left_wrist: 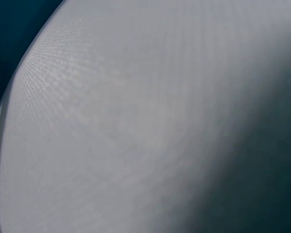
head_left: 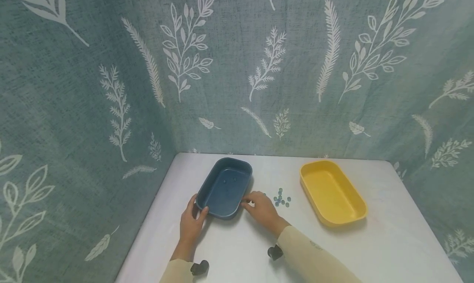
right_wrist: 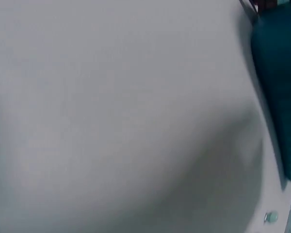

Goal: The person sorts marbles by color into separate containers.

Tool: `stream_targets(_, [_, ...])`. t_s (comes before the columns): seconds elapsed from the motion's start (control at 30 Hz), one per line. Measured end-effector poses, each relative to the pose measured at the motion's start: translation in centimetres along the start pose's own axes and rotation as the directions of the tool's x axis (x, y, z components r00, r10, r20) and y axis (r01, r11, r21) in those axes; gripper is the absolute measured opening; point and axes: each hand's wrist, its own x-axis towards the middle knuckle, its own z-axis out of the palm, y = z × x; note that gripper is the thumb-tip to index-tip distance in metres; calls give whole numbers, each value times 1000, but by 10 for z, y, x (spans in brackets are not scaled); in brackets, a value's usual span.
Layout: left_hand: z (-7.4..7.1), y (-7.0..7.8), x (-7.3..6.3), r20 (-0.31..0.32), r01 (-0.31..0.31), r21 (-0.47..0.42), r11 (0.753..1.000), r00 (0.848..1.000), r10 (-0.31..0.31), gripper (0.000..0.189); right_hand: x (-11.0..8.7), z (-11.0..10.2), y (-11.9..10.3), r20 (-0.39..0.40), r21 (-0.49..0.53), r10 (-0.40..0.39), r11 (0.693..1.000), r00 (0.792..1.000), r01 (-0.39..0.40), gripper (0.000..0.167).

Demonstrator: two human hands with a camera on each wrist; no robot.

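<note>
A deep blue rectangular tray point(head_left: 224, 196) with rounded corners stands on the white table, two small beads point(head_left: 229, 180) on its floor. My left hand point(head_left: 190, 223) grips its near left corner, thumb at the rim and fingers along the outer wall. At the near right side of the same tray, my right hand point(head_left: 261, 209) has thumb and forefinger bent in at the rim. Several small blue-green beads point(head_left: 280, 198) lie loose just right of that hand. In the right wrist view the blue tray point(right_wrist: 281, 87) shows at the right edge, with one bead point(right_wrist: 271, 217) below it.
A yellow rectangular tray point(head_left: 333, 192) sits to the right of the loose beads. Grey-green leaf-patterned cloth point(head_left: 237, 69) hangs behind and to the left of the white table point(head_left: 400, 237). The left wrist view is mostly blurred white table.
</note>
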Motion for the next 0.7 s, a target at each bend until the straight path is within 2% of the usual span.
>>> stream_targets(0.33, [0,-2,1,-3,-23,-8,1000,1000,23,69,-5,-16,36,-86,-61,-13,998,996,8,17])
stream_targets(0.57, [2,-7,2,-30,-55,-29,998,998,54,68,-2,-24,48,-62,-80,42,996,997,-47,21])
stream_targets(0.7, [1,-10,2,-25,-50,-32,998,998,50,68,0,-24,53,-46,-83,86,992,995,-90,19])
